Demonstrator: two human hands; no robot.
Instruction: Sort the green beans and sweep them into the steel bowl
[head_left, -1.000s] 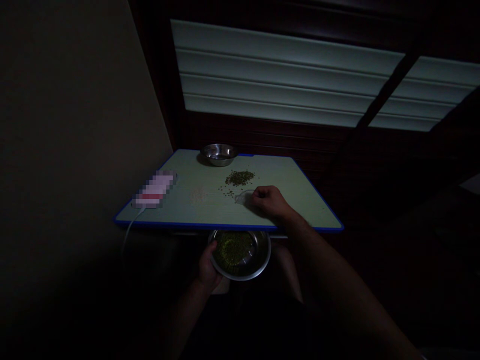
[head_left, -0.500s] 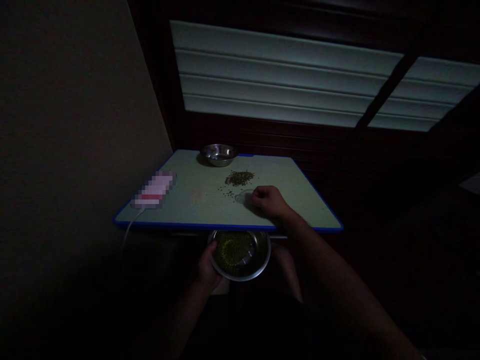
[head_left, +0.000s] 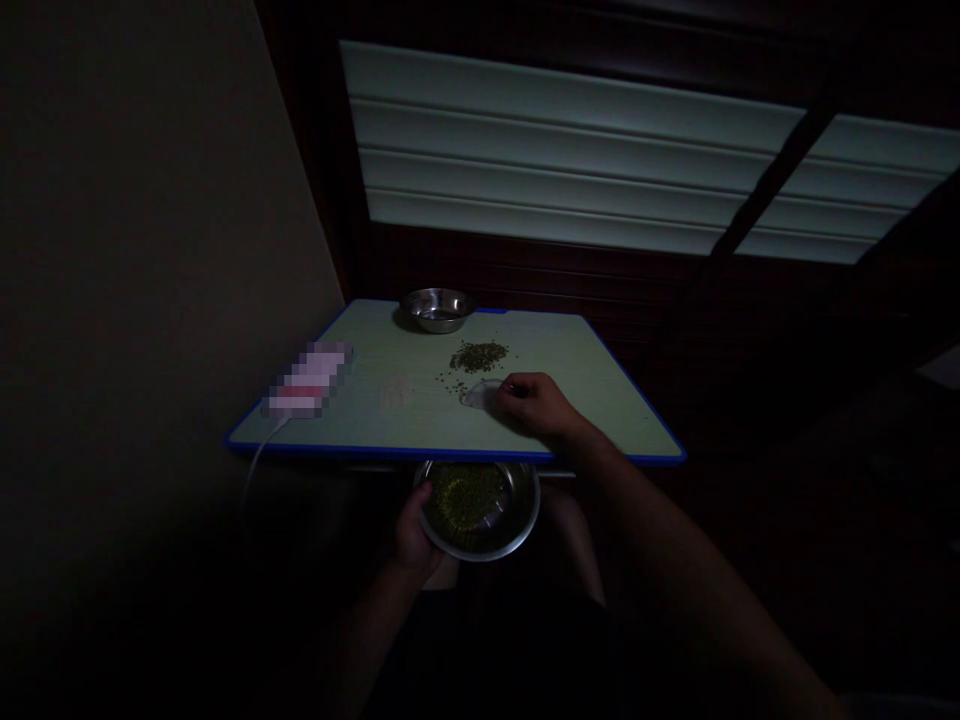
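My left hand is closed on the rim of a metal bowl, held just below the table's front edge. Small green grains lie inside the bowl, mostly on its left side. Over the table, the fingers of my right hand are pinched on a clear, rounded piece, which looks like thin plastic and lies low against the tabletop. Just beyond it is a loose heap of dark green-brown grains, with a few stray ones scattered toward the piece.
At the back of the blue-edged table stands a second metal bowl. A blurred-out phone-like object with a white cable lies at the left. A faint pale patch of tiny bits is near it. The room is dim.
The clear piece has shifted slightly left across the tabletop, with my right hand moving a little. My left hand and the bowl stay almost in place.
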